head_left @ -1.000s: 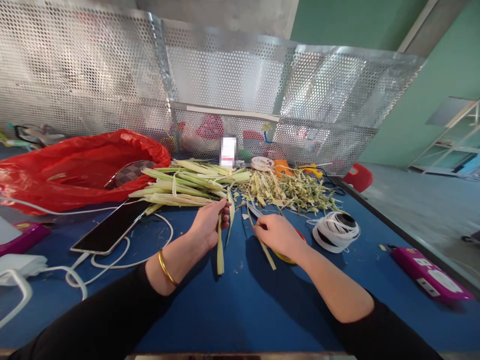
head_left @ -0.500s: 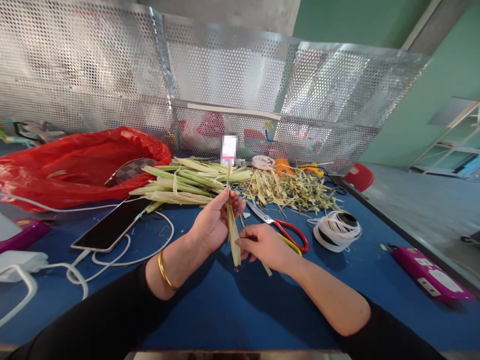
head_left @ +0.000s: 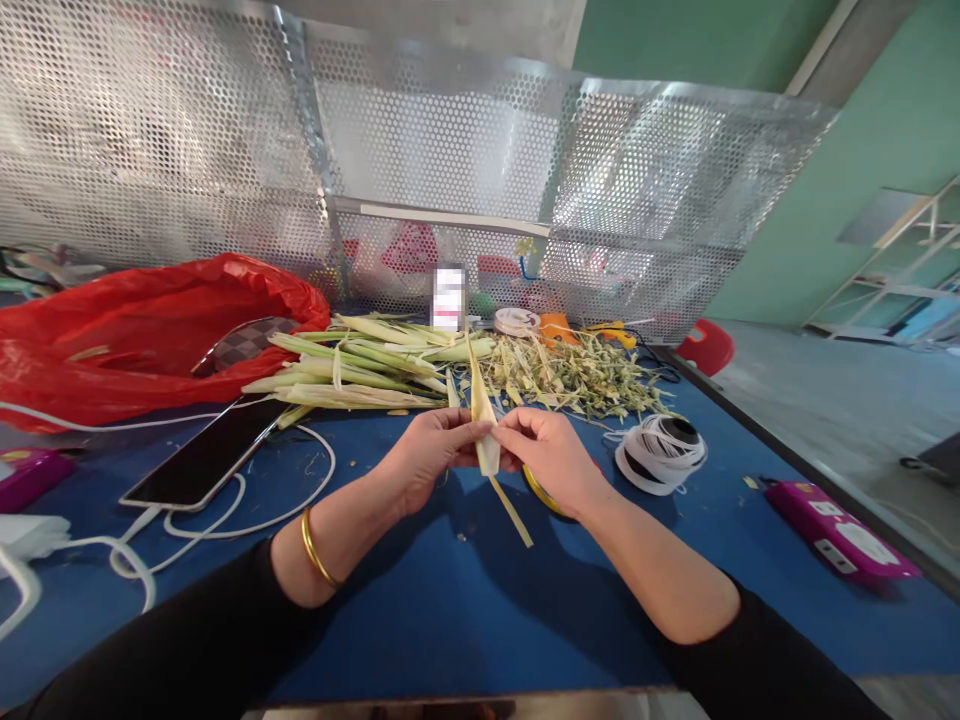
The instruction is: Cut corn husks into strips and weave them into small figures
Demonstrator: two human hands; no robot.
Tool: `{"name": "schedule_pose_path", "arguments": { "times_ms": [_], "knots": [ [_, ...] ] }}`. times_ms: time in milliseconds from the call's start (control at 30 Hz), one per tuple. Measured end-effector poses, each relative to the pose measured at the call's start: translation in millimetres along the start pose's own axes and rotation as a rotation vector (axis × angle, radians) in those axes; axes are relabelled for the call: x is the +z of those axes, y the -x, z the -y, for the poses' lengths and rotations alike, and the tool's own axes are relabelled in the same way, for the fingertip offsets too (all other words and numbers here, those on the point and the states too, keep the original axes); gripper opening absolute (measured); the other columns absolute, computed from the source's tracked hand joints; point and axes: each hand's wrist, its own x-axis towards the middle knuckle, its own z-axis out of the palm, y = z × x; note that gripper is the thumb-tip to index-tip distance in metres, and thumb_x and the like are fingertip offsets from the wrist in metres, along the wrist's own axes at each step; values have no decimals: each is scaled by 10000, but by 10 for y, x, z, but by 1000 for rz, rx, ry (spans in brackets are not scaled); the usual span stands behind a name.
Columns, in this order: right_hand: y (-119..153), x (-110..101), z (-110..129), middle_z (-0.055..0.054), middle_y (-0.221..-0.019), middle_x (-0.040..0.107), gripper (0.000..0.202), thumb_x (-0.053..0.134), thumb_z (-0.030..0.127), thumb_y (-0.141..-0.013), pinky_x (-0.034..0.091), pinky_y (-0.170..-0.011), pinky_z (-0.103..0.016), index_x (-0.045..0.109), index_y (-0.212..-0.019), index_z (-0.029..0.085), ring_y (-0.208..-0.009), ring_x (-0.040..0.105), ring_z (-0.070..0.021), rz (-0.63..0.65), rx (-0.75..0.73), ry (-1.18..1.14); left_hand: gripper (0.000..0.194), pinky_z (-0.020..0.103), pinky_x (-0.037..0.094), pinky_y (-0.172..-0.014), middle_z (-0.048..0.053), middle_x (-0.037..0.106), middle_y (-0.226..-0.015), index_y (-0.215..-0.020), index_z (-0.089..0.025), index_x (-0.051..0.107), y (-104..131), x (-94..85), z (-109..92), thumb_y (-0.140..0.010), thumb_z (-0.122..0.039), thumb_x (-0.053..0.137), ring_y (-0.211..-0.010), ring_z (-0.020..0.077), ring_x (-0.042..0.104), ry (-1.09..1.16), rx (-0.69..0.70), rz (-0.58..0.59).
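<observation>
A pale yellow-green corn husk [head_left: 486, 452] is held upright over the blue table, its pointed tip toward the far side. My left hand [head_left: 435, 450] pinches it from the left, thumb on its face. From the right, my right hand [head_left: 551, 455] pinches the same husk, and the two thumbs nearly meet. A narrow pale strip [head_left: 512, 512] sticks out below the husk toward me. Scissors with yellow and red handles [head_left: 546, 495] lie mostly hidden under my right hand. Long husks [head_left: 375, 365] lie in a heap beyond my left hand.
Shredded husk scraps [head_left: 577, 372] are piled behind my right hand. White cord [head_left: 660, 455] and a purple power bank [head_left: 836, 530] sit at right. At left are a red plastic bag [head_left: 150, 330], a phone [head_left: 202, 460] and its white cable [head_left: 300, 520]. Perforated metal panels [head_left: 442, 130] stand behind.
My right hand has moved up from the husk's lower end, and my left thumb has come down onto its face. The husk now lies opened flatter between both hands. The view has shifted slightly.
</observation>
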Motion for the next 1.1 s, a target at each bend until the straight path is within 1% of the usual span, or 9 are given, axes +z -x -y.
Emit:
{"name": "schedule_pose_path", "arguments": {
  "times_ms": [100, 200, 300, 433, 533, 733, 833, 933, 1100],
  "knots": [
    [-9, -19, 4, 18, -550, 564, 165, 604, 309, -766, 435, -531, -259, 589, -650, 193, -523, 525, -130, -37, -35, 45, 221, 288, 525, -633, 80, 699, -725, -778, -113, 640, -15, 1, -10, -607, -207, 745, -607, 169, 659, -35, 55, -40],
    [-11, -27, 12, 18, -538, 568, 141, 606, 288, -745, 441, -540, -270, 593, -636, 200, -524, 532, -139, -80, -80, 141, 321, 262, 502, -576, 18, 675, -638, -873, -156, 582, -30, -1, 23, -580, -106, 704, -554, 151, 630, -104, 153, -112],
    [-18, -30, 35, 16, -514, 571, 130, 612, 277, -712, 449, -532, -270, 594, -614, 194, -501, 541, -135, -98, 14, 35, 411, 252, 488, -575, -8, 677, -649, -942, -206, 526, -23, 0, 55, -581, -89, 682, -565, 154, 631, -180, 280, -136],
    [-38, -50, 75, 13, -485, 577, 139, 654, 286, -640, 439, -491, -246, 595, -592, 171, -444, 521, -106, -78, 190, -231, 271, 247, 485, -635, -8, 672, -731, -922, -228, 554, 6, 7, 56, -680, -117, 600, -606, 136, 621, -279, 438, -29],
    [-49, -69, 83, 19, -477, 576, 131, 666, 272, -610, 434, -479, -231, 597, -598, 161, -433, 520, -96, -64, 198, -277, 204, 245, 471, -672, 8, 664, -742, -883, -214, 625, 11, -7, 38, -743, -122, 509, -642, 138, 604, -429, 498, 51],
    [-40, -72, 63, 12, -489, 586, 125, 641, 262, -645, 417, -489, -228, 584, -595, 163, -449, 520, -95, -64, 157, -231, 244, 234, 419, -724, 15, 642, -771, -784, -218, 670, 59, -51, -69, -719, -74, 484, -743, 154, 566, -782, 697, 58],
    [-26, -59, 75, 21, -494, 569, 134, 622, 262, -685, 412, -500, -237, 573, -598, 172, -464, 512, -99, -76, 79, -180, 183, 232, 413, -694, 8, 622, -730, -736, -214, 640, 84, -43, -67, -731, -96, 501, -711, 149, 549, -805, 676, 69],
    [-19, -49, 81, 26, -504, 556, 145, 617, 259, -708, 424, -517, -246, 569, -598, 178, -489, 517, -108, -101, -7, -90, 63, 221, 416, -637, -17, 594, -660, -696, -215, 573, 84, -24, -1, -712, -154, 577, -641, 134, 559, -783, 618, -11],
    [-40, -41, 3, 21, -525, 565, 149, 616, 287, -730, 445, -524, -251, 582, -640, 173, -511, 545, -124, -81, -13, -61, 248, 225, 434, -626, -43, 621, -742, -936, -238, 494, 89, 7, 63, -709, -170, 568, -651, 131, 622, -964, 644, -113]
  ]
}}
